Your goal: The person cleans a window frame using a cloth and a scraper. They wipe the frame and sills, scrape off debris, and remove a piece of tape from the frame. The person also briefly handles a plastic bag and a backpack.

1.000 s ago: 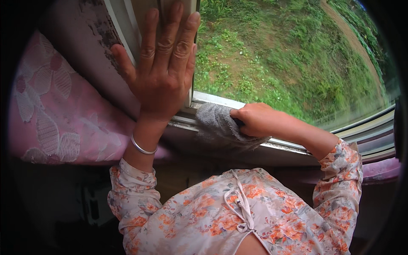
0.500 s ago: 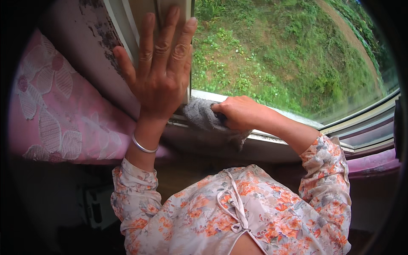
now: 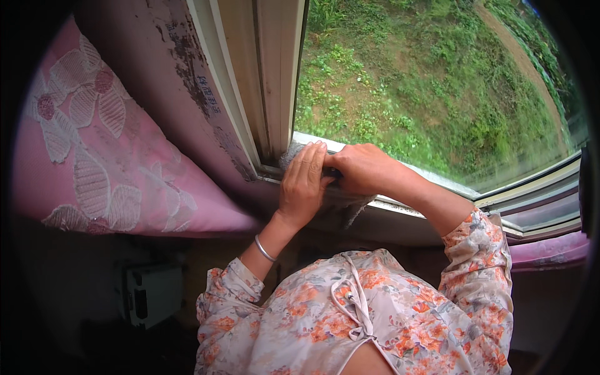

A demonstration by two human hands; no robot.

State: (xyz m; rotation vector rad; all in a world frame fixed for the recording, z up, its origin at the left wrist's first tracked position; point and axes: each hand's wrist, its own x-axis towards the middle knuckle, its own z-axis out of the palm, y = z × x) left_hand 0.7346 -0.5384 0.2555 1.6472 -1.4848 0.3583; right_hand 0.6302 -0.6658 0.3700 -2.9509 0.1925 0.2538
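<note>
A grey cloth [image 3: 290, 154] lies on the window frame's lower track at the corner beside the upright, mostly hidden under both hands. One loose end of it hangs below the sill edge. My left hand [image 3: 303, 186], with a silver bangle on the wrist, has its fingers pressed together over the cloth, thumb toward the other hand. Touching it from the right, my right hand [image 3: 361, 166] is closed around the bunched cloth. Something dark shows in the gap by the right thumb; I cannot make out what it is.
A cream window upright [image 3: 281, 81] rises at the corner, next to a wall [image 3: 187, 69] with peeling paint. Pink flowered curtain [image 3: 144, 181] hangs on the left. Beyond the glass is a green slope [image 3: 425, 94]. Below left stands a pale box-like object [image 3: 153, 290] in shadow.
My left hand has come down off the window upright onto the cloth beside my right hand, its spread fingers now together. My right hand keeps its grip at nearly the same spot.
</note>
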